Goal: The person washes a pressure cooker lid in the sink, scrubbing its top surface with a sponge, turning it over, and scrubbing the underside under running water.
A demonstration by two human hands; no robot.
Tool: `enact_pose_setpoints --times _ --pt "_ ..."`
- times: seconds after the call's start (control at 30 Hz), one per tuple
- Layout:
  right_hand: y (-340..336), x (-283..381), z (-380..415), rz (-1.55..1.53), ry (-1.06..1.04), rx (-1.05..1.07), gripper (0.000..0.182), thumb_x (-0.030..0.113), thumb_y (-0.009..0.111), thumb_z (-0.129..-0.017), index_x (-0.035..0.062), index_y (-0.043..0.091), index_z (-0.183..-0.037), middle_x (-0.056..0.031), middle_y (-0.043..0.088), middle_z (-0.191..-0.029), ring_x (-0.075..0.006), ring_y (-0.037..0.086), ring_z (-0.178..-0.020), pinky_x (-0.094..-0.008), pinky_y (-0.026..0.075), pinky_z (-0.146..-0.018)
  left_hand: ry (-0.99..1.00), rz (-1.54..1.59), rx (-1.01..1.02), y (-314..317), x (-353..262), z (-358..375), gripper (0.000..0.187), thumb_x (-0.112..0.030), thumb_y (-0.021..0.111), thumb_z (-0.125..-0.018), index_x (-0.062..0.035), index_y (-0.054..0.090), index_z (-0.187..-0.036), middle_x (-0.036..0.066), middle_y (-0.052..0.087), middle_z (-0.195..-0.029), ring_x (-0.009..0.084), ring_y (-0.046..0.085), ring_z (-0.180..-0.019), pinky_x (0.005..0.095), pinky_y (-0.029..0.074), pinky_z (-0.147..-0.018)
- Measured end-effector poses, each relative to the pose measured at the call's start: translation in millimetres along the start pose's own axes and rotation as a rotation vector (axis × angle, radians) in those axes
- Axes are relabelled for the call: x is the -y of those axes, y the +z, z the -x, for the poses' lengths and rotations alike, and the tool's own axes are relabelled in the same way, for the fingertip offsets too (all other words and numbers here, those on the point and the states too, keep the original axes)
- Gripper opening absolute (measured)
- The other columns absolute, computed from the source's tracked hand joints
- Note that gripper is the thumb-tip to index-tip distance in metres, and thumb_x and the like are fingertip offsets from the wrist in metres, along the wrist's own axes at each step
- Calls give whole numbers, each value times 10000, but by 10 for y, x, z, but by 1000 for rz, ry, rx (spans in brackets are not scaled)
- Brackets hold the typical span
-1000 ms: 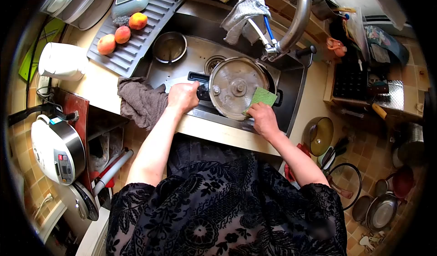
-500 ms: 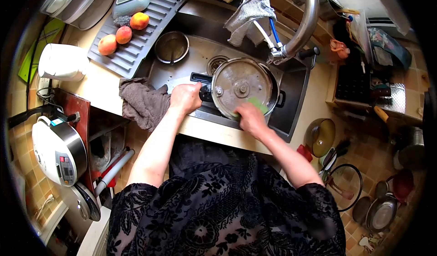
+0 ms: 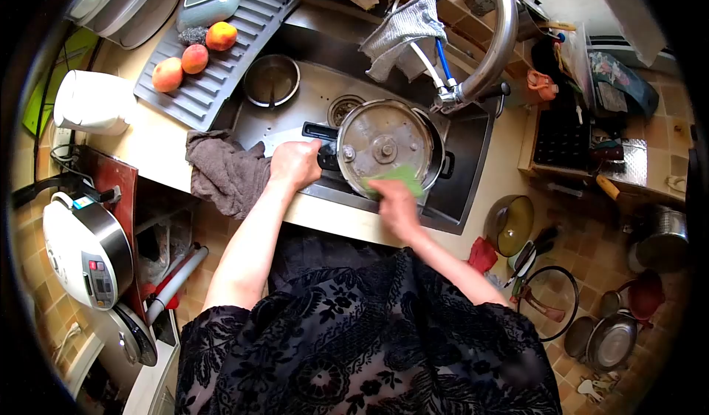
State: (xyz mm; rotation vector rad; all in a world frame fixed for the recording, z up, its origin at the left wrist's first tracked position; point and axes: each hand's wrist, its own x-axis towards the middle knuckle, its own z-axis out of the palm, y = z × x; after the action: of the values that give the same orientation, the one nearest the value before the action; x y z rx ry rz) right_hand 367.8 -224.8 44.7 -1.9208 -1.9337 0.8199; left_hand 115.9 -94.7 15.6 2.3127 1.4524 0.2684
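Note:
A pressure cooker lid (image 3: 380,131), round and metal with a valve at its middle, lies over a pressure cooker pot (image 3: 439,149) in the sink. The lid sits off-centre, so the pot's right side shows. My left hand (image 3: 294,164) is closed around the black handle (image 3: 322,131) on the left. At the near edge of the lid, my right hand (image 3: 397,207), smeared by motion, holds a green scouring pad (image 3: 406,180) against the metal. A small metal bowl (image 3: 272,81) with water in it rests in the sink's far left part.
A grey drainboard (image 3: 199,101) on the left carries several peaches (image 3: 194,59), a steel scrubber (image 3: 193,37) and a blue-grey dish (image 3: 212,3). A brown cloth (image 3: 227,175) drapes over the counter edge. The faucet (image 3: 498,38) arches above the sink at the back right.
My right hand and the green scouring pad have moved a little left over the lid's near part. My left hand keeps its hold on the handle. The whole view has shifted slightly.

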Motion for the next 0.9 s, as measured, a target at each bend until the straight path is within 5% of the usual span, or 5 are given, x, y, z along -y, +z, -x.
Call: enact_pose_setpoints --times 0.2,0.37,0.5,0.7,0.9 --pt "-182 -26 -15 63 -220 26 570 -169 539 -794 92 722 -1267 -150 686 -1345 -327 613 -1310 -428 485 -1129 19 16 11 -21 -2 19 144 -115 661 -724 -89 687 -864 176 709 -734 399 714 -732 514 570 -681" --pt "-640 -523 -364 431 -323 -168 357 -46 611 -802 -5 728 -1137 -163 732 -1195 -351 656 -1215 -423 531 -1027 40 -7 8 -10 19 6 138 -119 661 -719 -86 686 -851 181 698 -709 394 709 -708 511 564 -655" --pt "-117 -476 -264 196 -100 -280 390 -71 584 -801 23 733 -1149 -175 726 -1200 -348 673 -1163 -439 530 -985 22 0 8 -52 -17 14 146 -117 661 -710 -88 686 -851 177 692 -699 396 705 -699 513 562 -651" --pt "-423 -329 -554 -144 347 -433 362 59 656 -914 51 703 -1273 -203 744 -1149 -357 722 -1060 -406 541 -939 -8 37 82 -5 8 -10 184 -116 652 -721 -86 688 -899 193 701 -742 418 704 -755 537 556 -683" --pt "-32 130 -1437 -55 397 -430 336 110 714 -865 85 738 -1199 -201 745 -1106 -387 713 -1019 -446 552 -911 19 29 11 -14 -13 -4 139 -108 657 -713 -76 686 -845 191 696 -708 409 706 -708 524 559 -658"
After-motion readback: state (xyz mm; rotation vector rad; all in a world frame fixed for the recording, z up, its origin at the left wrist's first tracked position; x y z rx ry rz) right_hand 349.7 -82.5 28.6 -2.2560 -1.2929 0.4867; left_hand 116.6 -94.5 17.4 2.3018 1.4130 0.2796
